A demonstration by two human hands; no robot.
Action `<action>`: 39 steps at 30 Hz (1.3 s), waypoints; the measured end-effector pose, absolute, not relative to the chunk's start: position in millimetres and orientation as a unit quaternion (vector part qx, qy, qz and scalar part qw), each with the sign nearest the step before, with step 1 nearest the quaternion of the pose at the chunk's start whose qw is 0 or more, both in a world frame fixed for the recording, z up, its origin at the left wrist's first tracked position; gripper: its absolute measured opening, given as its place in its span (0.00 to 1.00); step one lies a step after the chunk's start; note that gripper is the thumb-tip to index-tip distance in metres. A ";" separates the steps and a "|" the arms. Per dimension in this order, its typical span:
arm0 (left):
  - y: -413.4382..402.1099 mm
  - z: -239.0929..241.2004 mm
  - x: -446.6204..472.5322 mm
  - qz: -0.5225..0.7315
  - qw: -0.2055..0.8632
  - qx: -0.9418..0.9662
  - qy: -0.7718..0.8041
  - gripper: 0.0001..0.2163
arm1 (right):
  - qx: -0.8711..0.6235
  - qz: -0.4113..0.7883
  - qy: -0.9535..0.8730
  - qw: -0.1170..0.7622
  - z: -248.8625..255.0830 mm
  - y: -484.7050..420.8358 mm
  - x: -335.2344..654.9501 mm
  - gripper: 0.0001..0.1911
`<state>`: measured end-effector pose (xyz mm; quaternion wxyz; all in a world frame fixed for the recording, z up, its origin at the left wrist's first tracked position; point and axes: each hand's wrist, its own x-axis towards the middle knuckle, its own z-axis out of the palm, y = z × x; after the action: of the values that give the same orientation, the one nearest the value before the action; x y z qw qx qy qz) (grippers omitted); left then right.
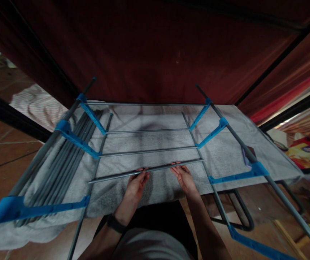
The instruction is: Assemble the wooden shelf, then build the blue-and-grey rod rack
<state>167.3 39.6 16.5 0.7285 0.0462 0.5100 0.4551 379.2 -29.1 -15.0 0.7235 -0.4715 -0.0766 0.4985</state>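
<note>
A loose grey metal tube (157, 168) lies across the two inner side poles of a rack frame, slightly tilted, its right end higher in view. My left hand (138, 182) grips it left of its middle, fingers and thumb closed round it. Right of the middle, my right hand (182, 174) pinches the same tube. Blue plastic brackets (79, 140) join the inner and outer poles on both sides. Beyond the held tube, a crossbar (149, 151) and another crossbar (149, 130) span the inner poles between brackets. A far bar (149, 104) links the outer poles.
Several loose grey tubes (62, 169) lie bundled at left on the cloth-covered table (155, 122). Dark red fabric (155, 54) hangs behind it. A red and yellow package (309, 153) is at right. Black metal legs (241, 213) and wooden pieces (290, 238) are below, lower right.
</note>
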 end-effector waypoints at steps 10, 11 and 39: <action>38.3 20.7 167.9 0.451 0.729 0.055 0.512 0.11 | -0.474 0.498 -0.085 0.721 -15.4 -29.5 379.2 0.12; 38.3 20.7 168.1 0.451 0.729 0.055 0.512 0.11 | -0.474 0.498 -0.085 0.721 -15.4 -29.5 379.2 0.12; 39.1 17.7 169.7 0.454 0.732 0.061 0.504 0.09 | -0.489 0.501 -0.057 0.712 -25.3 -30.1 382.9 0.12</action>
<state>169.7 39.1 17.7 0.7325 0.0609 0.5040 0.4536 382.9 -30.1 -25.3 0.7117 -0.4888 -0.0572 0.5013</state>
